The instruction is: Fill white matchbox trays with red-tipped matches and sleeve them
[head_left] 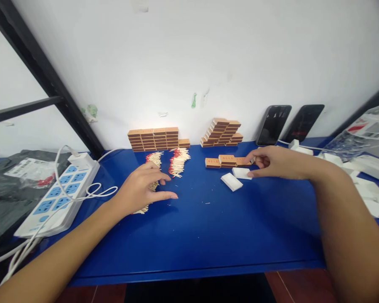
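Observation:
My left hand (145,185) hovers over the left part of the blue table, thumb and fingers spread with nothing between them. Beneath and behind it lie loose red-tipped matches (154,160), partly covered by the hand. Another heap of matches (179,162) is just to its right. My right hand (267,162) reaches in from the right with thumb and index finger apart. Its thumb meets the edge of a white matchbox tray (241,173), and its index fingertip is at the end of a row of orange matchboxes (227,160). A second white tray (231,182) lies tilted in front.
Stacked matchboxes (153,139) stand against the wall, with a stepped stack (221,132) farther right. Two phones (273,125) lean on the wall. A power strip (58,198) with white cables lies left. White trays (366,189) pile up at right beside a plastic bag (350,134).

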`<act>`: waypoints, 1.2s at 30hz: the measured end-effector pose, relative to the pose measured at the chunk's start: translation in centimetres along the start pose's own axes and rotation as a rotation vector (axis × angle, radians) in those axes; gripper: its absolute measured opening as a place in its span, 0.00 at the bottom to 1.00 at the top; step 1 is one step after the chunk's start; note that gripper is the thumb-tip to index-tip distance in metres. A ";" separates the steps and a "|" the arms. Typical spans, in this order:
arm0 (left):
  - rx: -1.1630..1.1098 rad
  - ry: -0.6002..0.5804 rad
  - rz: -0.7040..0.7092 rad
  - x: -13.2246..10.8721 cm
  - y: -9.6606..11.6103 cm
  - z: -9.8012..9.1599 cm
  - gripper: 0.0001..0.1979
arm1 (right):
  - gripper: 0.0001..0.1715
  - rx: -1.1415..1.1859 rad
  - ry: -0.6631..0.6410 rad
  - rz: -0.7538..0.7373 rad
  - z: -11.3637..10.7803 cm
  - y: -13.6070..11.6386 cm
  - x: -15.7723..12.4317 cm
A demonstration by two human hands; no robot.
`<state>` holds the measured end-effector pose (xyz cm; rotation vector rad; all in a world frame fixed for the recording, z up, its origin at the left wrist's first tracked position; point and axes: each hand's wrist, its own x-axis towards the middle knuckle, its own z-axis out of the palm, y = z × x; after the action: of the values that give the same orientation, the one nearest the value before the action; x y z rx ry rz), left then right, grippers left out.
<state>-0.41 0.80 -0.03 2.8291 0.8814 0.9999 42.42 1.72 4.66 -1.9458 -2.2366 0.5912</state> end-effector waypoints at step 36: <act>0.063 0.045 -0.061 0.0 -0.7 -0.1 0.10 | 0.27 -0.161 0.421 0.360 0.4 14.3 -9.1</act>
<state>-0.76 1.37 -0.09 2.8223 1.0150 1.0509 57.08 -5.83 0.53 -2.3097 -1.7402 0.0161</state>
